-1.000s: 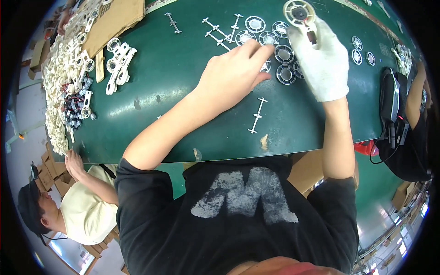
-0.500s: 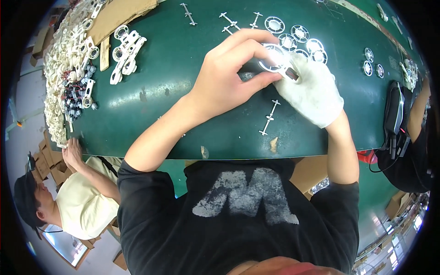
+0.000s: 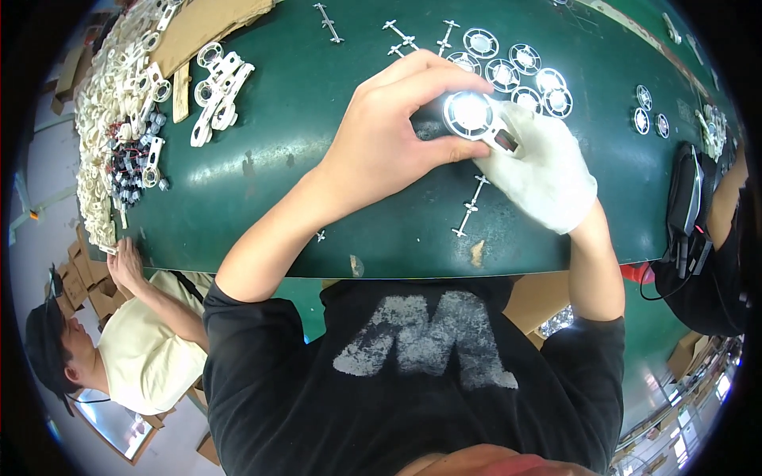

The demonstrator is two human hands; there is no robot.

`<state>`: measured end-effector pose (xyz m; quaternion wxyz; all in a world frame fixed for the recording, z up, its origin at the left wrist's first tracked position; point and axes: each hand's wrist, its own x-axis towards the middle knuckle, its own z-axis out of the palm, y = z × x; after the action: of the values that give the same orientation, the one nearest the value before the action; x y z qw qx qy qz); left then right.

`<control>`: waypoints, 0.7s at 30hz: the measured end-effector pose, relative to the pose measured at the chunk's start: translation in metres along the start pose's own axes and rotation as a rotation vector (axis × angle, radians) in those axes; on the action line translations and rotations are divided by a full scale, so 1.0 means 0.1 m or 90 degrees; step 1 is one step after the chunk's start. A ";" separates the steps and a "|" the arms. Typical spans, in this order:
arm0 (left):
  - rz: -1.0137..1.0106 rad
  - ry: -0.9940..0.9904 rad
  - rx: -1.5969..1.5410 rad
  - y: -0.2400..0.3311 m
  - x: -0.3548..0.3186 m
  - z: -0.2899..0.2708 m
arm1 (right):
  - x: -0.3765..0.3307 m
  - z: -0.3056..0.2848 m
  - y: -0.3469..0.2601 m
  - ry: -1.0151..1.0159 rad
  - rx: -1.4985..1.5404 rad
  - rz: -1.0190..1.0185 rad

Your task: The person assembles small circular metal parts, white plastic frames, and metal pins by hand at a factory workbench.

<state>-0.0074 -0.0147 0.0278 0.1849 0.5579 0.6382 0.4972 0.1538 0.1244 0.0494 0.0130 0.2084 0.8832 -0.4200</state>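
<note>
A white plastic housing with a round, shiny ring end [image 3: 470,116] is held between both hands above the table. My bare left hand [image 3: 401,119] curves around the ring, fingers at its far rim and thumb at its near side. My right hand [image 3: 544,163], in a white glove, closes on the housing's narrower end, where a dark slot shows. Just beyond the hands lie several silver spoked rings [image 3: 502,75]. A thin white sprue stick [image 3: 471,206] rests on the table nearer my body.
A big heap of white plastic housings [image 3: 99,159] covers the table's left end, with small dark wired motors [image 3: 135,166] beside it. Cardboard [image 3: 210,32] lies at the far left. A black bag [image 3: 683,194] sits at the right edge. A co-worker [image 3: 151,341] is at the left.
The ring end has tilted to face upward more fully. Both hands have shifted slightly toward me, and more of the silver rings behind them shows.
</note>
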 end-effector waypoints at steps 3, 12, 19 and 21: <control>0.024 -0.070 -0.006 0.02 0.03 -0.09 | -0.03 -0.05 0.05 -0.065 0.107 -0.017; 0.173 -0.092 0.006 0.02 0.00 -0.02 | 0.00 -0.06 -0.06 -0.211 0.255 0.103; 0.044 -0.046 -0.234 -0.05 -0.05 0.11 | -0.06 0.19 0.07 0.029 0.194 -0.042; 0.043 -0.046 -0.242 -0.04 -0.04 0.09 | -0.05 0.20 0.02 0.053 0.183 -0.058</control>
<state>-0.0011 -0.0135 0.0189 0.2926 0.5514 0.5070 0.5943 0.1559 0.1087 0.0360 -0.0731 0.1850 0.8221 -0.5334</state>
